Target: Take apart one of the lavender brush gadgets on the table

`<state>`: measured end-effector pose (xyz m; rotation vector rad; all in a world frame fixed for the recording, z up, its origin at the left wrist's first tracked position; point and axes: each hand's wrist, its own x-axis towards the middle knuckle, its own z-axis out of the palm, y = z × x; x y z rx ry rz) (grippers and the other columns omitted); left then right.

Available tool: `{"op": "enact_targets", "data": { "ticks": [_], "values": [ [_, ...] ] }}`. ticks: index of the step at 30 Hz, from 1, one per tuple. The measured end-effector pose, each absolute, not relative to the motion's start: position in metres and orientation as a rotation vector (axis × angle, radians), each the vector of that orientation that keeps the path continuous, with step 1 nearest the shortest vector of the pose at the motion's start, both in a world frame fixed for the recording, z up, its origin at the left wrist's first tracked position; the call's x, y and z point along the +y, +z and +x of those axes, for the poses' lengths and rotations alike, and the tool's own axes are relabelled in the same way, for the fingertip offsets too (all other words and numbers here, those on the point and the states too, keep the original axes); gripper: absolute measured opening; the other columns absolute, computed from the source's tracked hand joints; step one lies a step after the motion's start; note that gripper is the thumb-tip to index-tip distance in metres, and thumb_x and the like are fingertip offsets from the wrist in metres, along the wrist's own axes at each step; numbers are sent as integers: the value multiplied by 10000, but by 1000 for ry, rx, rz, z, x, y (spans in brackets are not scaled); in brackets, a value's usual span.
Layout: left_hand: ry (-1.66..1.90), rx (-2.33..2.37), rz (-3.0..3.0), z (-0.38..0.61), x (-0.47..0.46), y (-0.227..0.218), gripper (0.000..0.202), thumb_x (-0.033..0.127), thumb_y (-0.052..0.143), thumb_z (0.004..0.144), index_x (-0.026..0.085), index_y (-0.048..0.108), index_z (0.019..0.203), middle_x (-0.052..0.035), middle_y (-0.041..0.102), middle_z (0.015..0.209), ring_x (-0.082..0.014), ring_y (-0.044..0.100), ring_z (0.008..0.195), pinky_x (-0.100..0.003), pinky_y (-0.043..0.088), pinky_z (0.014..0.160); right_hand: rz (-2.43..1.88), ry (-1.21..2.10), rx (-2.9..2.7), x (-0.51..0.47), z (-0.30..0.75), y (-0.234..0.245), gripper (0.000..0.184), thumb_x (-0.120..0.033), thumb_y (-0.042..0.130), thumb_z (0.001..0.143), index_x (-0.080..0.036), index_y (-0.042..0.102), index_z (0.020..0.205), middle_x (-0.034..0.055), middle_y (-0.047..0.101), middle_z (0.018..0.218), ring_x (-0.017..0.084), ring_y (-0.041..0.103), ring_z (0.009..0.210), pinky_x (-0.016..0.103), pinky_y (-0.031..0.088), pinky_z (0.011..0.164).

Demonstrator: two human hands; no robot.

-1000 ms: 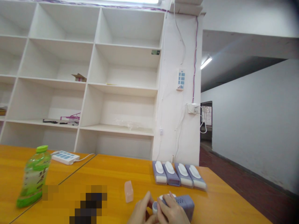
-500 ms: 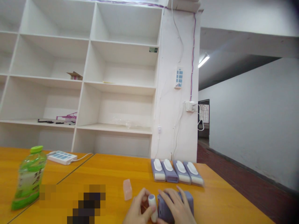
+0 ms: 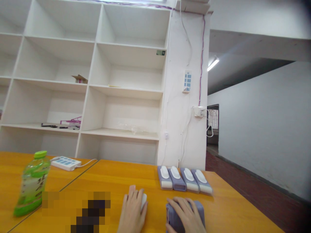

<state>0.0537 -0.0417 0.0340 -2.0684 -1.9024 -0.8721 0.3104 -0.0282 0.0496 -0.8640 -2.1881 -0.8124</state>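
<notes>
My right hand [image 3: 186, 215] lies over a purple device [image 3: 198, 209] on the orange table [image 3: 116, 179], gripping it from above. My left hand [image 3: 132, 212] has reached forward to the left of it and holds a small white part [image 3: 143, 200] at its fingertips. Under that hand the pale pink block is hidden. Just beyond, a row of several purple devices with white handles [image 3: 184, 180] lies side by side on the table.
A green drink bottle [image 3: 32, 184] stands at the left. A white power strip [image 3: 66, 162] with its cable lies behind it. White shelving [image 3: 97, 87] fills the back wall. The table's right edge runs along a dark red floor [image 3: 243, 187].
My left hand has moved away from the purple device, forward and left with the white part, and now covers the pink block. My right hand has stayed on the device.
</notes>
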Motion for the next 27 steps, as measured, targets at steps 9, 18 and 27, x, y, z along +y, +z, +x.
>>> {"op": "enact_targets", "data": {
  "ticks": [9, 18, 27],
  "values": [
    [-912, -1856, -1859, 34, -42, 57, 332, 244, 366, 974, 213, 650, 1144, -98, 651, 1157, -260, 557, 1075, -407, 361, 930, -1005, -833, -1901, -23, 324, 43, 430, -539, 702, 754, -295, 683, 1108, 84, 717, 1127, 340, 677, 994, 508, 504, 858],
    [-783, -1873, -1922, 23, -22, 20, 395, 339, 519, 877, 170, 644, 1211, -182, 462, 1473, -382, 317, 1412, -590, 168, 1148, -1450, -215, -2033, -28, 325, 38, 745, -641, 709, 690, -260, 613, 1322, 132, 562, 1400, 405, 495, 1296, 558, 425, 1053],
    [-997, -1762, -1882, 8, -10, 19, 422, 232, 477, 895, 139, 553, 1299, -161, 558, 1374, -339, 454, 1338, -570, 310, 1141, -1516, -53, -2169, -27, 322, 41, 957, -546, 829, 551, -294, 506, 1415, 121, 450, 1503, 414, 373, 1387, 555, 390, 1077]
  ]
}}
